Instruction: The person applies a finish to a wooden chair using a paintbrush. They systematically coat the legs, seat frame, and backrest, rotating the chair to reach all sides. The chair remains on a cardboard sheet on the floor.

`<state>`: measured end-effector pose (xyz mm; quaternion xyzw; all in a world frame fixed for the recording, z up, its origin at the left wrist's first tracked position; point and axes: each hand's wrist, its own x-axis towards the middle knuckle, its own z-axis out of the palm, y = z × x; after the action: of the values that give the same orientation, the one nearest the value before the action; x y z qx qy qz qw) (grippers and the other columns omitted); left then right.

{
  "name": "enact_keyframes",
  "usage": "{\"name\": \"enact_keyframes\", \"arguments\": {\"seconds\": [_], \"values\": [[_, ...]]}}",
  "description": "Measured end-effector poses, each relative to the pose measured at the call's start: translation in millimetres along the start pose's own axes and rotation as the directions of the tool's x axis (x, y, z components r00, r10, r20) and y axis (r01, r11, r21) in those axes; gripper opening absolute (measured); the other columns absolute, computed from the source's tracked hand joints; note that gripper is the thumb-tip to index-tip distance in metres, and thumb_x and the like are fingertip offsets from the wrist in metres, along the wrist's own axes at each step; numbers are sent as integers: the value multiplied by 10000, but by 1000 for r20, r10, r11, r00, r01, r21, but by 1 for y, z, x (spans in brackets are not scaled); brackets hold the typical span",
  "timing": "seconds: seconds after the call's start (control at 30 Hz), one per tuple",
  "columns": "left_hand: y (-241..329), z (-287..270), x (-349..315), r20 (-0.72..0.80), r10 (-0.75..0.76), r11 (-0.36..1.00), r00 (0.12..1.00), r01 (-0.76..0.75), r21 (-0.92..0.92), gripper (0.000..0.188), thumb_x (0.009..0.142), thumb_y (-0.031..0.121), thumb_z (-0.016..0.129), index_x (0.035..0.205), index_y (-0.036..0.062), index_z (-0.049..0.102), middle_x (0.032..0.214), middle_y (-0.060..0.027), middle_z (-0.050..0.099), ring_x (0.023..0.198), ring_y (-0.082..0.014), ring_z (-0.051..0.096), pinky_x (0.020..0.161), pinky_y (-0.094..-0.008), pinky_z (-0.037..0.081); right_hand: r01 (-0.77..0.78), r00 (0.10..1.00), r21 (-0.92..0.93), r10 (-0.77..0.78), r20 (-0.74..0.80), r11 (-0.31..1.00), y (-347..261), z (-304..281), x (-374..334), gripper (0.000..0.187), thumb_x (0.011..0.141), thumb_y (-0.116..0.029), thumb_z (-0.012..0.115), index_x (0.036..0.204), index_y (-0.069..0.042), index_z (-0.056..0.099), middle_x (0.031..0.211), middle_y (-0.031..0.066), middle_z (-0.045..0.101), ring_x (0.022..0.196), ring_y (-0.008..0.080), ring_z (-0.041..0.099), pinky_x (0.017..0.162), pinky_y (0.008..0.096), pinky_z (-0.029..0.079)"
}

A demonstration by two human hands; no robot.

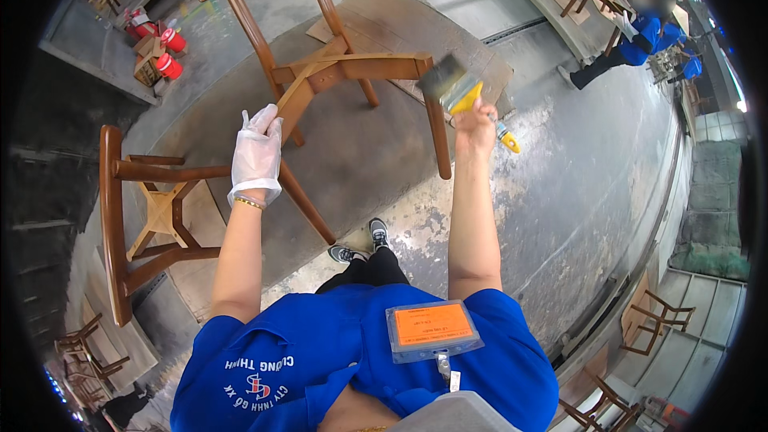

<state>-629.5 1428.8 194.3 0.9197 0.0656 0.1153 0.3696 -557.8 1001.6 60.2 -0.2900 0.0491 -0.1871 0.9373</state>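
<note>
A head-worn fisheye camera looks steeply down over a blue shirt [328,336], with the left hand [258,156] and right hand [476,126] close and the floor [576,152] farther below.

Your gloved left fingers [261,117] hold the edge of a brown wooden chair frame [360,69], which extends ahead and right of them. A second brown wooden chair frame [172,259] is left of them, nearer you. Your bare right fingers [474,117] hold a wide yellow brush [462,98], bristles [442,80] ahead-left. Farther that way, a flat brown sheet [408,20] lies on the grey concrete floor [576,160].
</note>
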Motion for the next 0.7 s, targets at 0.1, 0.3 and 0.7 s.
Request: {"name": "enact_keyframes", "arguments": {"seconds": [0.1, 0.3, 0.7], "values": [[2, -1, 5, 9, -6, 1000, 1000, 6, 12, 340, 1087, 204, 607, 1351, 20, 718, 1403, -170, 717, 1388, -333, 620, 1218, -368, 419, -165, 757, -5, 123, -642, 986, -3, -66, -35, 235, 1005, -27, 656, 884, -210, 572, 1025, 6, 694, 883, 194, 667, 829, 411, 569], [3, 1, 1, 44, -50, 999, 998, 50, -3, 353, 1087, 204, 612, 1379, 33, 712, 1439, -157, 701, 1469, -351, 550, 1237, -375, 402, -132, 681, -245, -91, -726, 960, 30, -23, 4, 117, 976, -100, 723, 1045, -90, 630, 969, 43, 655, 835, 197, 672, 774, 400, 594], [-2, 14, -3, -1, -88, 996, 996, 88, -12, 373, 1077, 220, 629, 1407, 60, 697, 1477, -164, 671, 1538, -373, 458, 1276, -372, 349, -334, 708, -58, 209, -675, 941, -12, -49, -18, 78, 1010, -35, 589, 975, -105, 582, 1141, 69, 670, 996, 277, 667, 863, 544, 565]]}}
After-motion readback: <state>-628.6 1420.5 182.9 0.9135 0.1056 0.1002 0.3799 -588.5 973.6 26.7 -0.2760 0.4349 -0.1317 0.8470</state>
